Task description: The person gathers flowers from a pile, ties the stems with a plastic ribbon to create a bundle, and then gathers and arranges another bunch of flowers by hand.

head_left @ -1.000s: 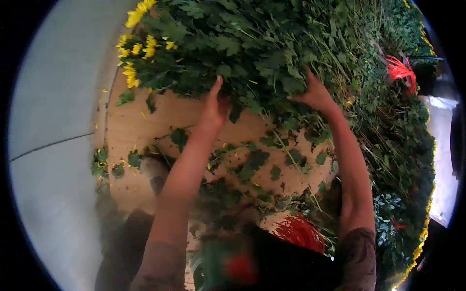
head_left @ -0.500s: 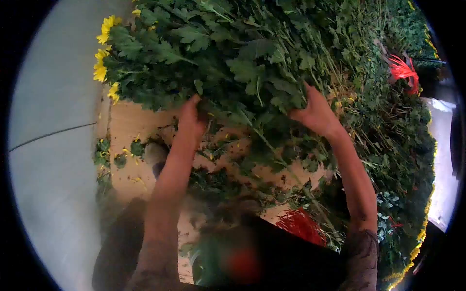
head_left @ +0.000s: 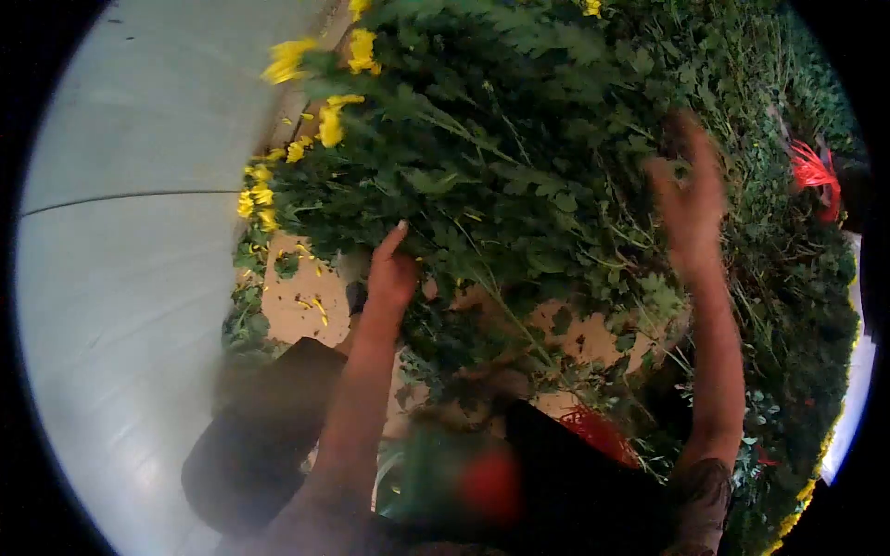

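A thick heap of leafy chrysanthemum stems [head_left: 519,176] lies in front of me, with yellow flower heads [head_left: 362,51] along its left end. My left hand [head_left: 394,278] is at the near edge of the heap, its thumb stretched up against the leaves. The other fingers of that hand are hidden, so whether they grip any stems cannot be seen. Over the right part of the heap, my right hand [head_left: 693,204] is open, its fingers apart and slightly blurred by motion. No stem shows in its grasp.
Tan board [head_left: 297,296] with loose leaves and petals shows below the heap. Red ties [head_left: 598,434] lie near my lap, and another red bunch [head_left: 816,176] sits at far right. A grey floor [head_left: 130,306] spans the left. More stems [head_left: 788,361] line the right.
My right hand has let go of the stems and moved right, its fingers spreading. My left hand appears lower in view, still beside the stems. The camera view has shifted.
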A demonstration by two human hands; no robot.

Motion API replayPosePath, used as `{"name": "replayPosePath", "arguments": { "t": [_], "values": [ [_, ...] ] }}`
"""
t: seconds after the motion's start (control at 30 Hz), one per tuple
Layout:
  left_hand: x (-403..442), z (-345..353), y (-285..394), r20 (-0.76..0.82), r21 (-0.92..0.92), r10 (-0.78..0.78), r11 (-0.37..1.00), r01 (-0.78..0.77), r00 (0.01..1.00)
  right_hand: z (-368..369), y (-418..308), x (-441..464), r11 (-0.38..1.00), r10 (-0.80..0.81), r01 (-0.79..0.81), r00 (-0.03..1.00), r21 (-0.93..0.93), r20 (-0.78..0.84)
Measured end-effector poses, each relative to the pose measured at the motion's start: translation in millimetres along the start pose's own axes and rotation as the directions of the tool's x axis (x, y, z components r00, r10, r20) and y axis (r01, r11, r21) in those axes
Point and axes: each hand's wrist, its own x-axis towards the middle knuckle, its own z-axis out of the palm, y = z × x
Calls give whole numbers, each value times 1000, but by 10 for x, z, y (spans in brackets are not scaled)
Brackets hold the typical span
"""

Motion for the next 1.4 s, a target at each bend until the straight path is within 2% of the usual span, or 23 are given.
{"name": "replayPosePath", "arguments": {
  "t": [0.13,0.23,0.33,0.4,0.43,0.5,0.57,0.6,0.67,0.77,0.8,0.83,0.87,0.9,0.93,0.97,1.07,1.1,1.13,1.2,1.27,1.33,1.4],
  "values": [
    [24,103,-16,121,-154,51,987,-32,991,794,-501,-373,990,-142,130,929,57,341],
    [166,198,-33,11,-132,-44,990,45,999,1409,-212,-346,998,35,-3,830,-58,556],
    [256,263,54,-26,-98,-39,995,36,999,1683,3,-286,879,176,-476,381,30,908],
    [64,335,158,-7,-195,-85,977,82,996,1441,-205,-168,824,110,-521,532,222,840],
    [-132,325,164,83,219,260,937,-272,962,1298,-353,-162,826,106,-519,524,219,845],
    [-475,462,239,272,541,505,624,-565,819,908,-693,-220,887,52,-358,707,293,706],
    [-768,704,433,195,121,418,887,-445,887,450,-915,-242,827,20,-417,692,377,721],
    [-882,782,498,182,122,421,887,-445,889,235,-970,-294,781,28,-459,705,425,709],
    [-1047,915,538,92,-249,146,961,-119,985,-17,-841,-283,708,73,-512,737,486,672],
    [-845,1162,538,-81,198,282,945,-262,956,-45,-433,-31,811,260,-478,812,338,523],
    [-634,1249,536,-59,144,266,956,-255,962,-9,-416,24,813,253,-473,813,341,524],
    [-413,1341,551,-34,89,252,964,-249,967,37,-407,66,980,118,-151,967,133,224],
    [-277,1480,606,-158,200,221,962,-188,962,67,-412,101,976,-130,121,991,-181,-36],
    [-150,1522,677,-224,256,209,955,-150,952,67,-589,41,977,-130,122,991,-176,-32],
    [-23,1565,750,-289,306,197,946,-105,937,81,-932,-94,990,-68,59,995,127,73],
    [158,1478,767,-161,377,163,922,-92,973,113,-1205,-224,912,-33,-49,981,407,191],
    [544,877,835,289,549,228,756,-356,930,880,-1336,-910,974,-227,213,919,80,323],
    [487,774,956,219,673,25,720,-170,975,1096,-1310,-1022,953,-215,279,898,-120,385],
    [307,713,1075,146,779,-53,622,-81,988,1206,-1288,-1013,952,-223,286,896,-114,384],
    [-217,598,1286,24,935,-90,355,10,996,1455,-1234,-941,975,110,62,698,-213,707],
    [-648,163,1546,57,993,-194,110,-36,979,1775,-1093,-1090,979,54,91,753,-185,656],
    [-1219,-48,1715,-109,985,-275,101,142,955,2043,-821,-1230,980,-10,128,797,-151,605],
    [-1459,-274,1637,-113,992,-228,37,124,967,2214,-654,-1195,995,-48,84,857,-47,513]
  ]
}}
